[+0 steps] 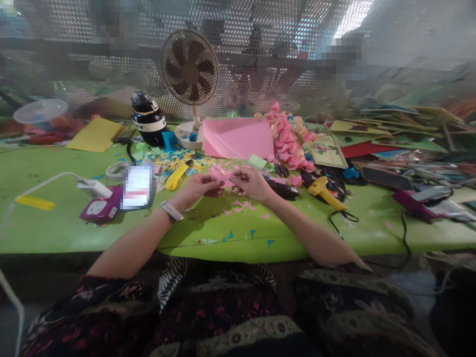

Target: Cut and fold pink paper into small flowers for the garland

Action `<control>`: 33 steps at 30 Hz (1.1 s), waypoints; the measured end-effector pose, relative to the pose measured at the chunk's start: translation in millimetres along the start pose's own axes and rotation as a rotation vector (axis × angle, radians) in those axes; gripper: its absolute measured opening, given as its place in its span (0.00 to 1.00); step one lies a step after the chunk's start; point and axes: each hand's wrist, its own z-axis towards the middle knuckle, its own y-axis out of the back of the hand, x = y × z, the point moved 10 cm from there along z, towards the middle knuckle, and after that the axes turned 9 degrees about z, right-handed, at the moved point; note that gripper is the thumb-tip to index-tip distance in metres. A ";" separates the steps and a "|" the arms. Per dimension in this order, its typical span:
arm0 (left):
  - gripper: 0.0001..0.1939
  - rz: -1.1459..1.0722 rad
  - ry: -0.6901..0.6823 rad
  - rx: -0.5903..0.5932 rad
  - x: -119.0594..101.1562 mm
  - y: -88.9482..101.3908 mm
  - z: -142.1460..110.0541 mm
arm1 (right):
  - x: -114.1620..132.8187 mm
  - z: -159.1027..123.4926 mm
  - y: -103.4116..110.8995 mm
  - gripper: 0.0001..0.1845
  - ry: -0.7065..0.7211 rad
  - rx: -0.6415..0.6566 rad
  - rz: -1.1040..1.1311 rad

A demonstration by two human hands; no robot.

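Note:
Both my hands meet over the green table (208,233), holding a small piece of pink paper (224,180) between them. My left hand (199,188), with a white band on its wrist, pinches the paper's left side. From the other side, the fingers of my right hand (251,183) close on its right part. Small pink paper scraps (243,206) lie beneath and in front of the hands. Just left of my left hand is a yellow-handled cutter (177,176). A black stapler-like tool (284,189) lies beside my right hand, partly hidden by it.
Behind the hands are a pink sheet (238,139), scissors (281,168), pink paper petals (288,134), a fan (190,69) and a black bottle (148,121). A phone (137,186) lies at left. A yellow glue gun (327,193) with a cord and stacked papers (401,124) are at right.

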 end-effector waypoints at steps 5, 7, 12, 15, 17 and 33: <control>0.21 0.000 0.015 -0.001 2.6 0.3 0.2 | 0.3 -0.1 1.1 0.22 -0.020 -0.014 -0.015; 0.19 0.001 0.007 -0.002 4.4 1.3 0.9 | 2.8 -1.3 0.7 0.22 -0.026 -0.020 -0.026; 0.20 -0.008 -0.006 -0.007 5.4 1.8 1.6 | 8.3 -3.4 -1.2 0.20 -0.034 -0.016 -0.049; 0.19 -0.012 0.018 -0.012 5.3 0.0 0.6 | 7.8 -2.9 -0.4 0.19 -0.050 -0.013 -0.063; 0.19 -0.014 0.045 -0.020 6.1 -0.4 -0.2 | 7.6 -2.7 0.6 0.16 -0.063 -0.007 -0.087; 0.08 0.025 0.197 -0.114 20.3 22.6 7.0 | 42.3 -10.4 76.0 0.21 -0.018 0.016 -0.884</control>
